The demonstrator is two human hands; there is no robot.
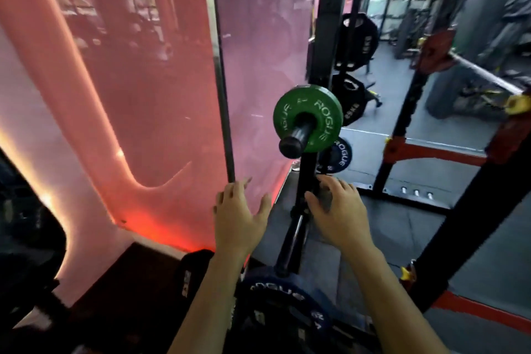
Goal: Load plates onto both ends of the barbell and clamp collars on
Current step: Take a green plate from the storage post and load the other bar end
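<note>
A: Okay, hands first. What do you see?

B: Left hand point(240, 211) is spread, fingers straight, holding nothing, hovering in front of the pink glass panel point(138, 80). Right hand point(340, 210) has its fingers curled round a dark collar point(323, 197) on a black sleeve. Blurred there, so I can't tell how firmly it clamps.

A: Which sleeve?

B: Barbell sleeve point(290, 238), running from the right hand down toward the camera. Its near end sits just above a blue plate point(284, 299) with white ROGUE lettering, low in the frame between the forearms. Can't tell if that plate is on the sleeve or only in front of it.

A: Other plates?

B: Green plate point(309, 118) on a storage peg point(297, 136) of the black upright, above the hands. Smaller blue plate point(337, 156) behind it, lower right. Two black plates point(356, 40) higher up on the same upright.

A: Rack?

B: Black and red rack frame point(431, 152) on the right. Second bar point(482, 73) rests across it with a red plate point(435, 50) on its end.
</note>
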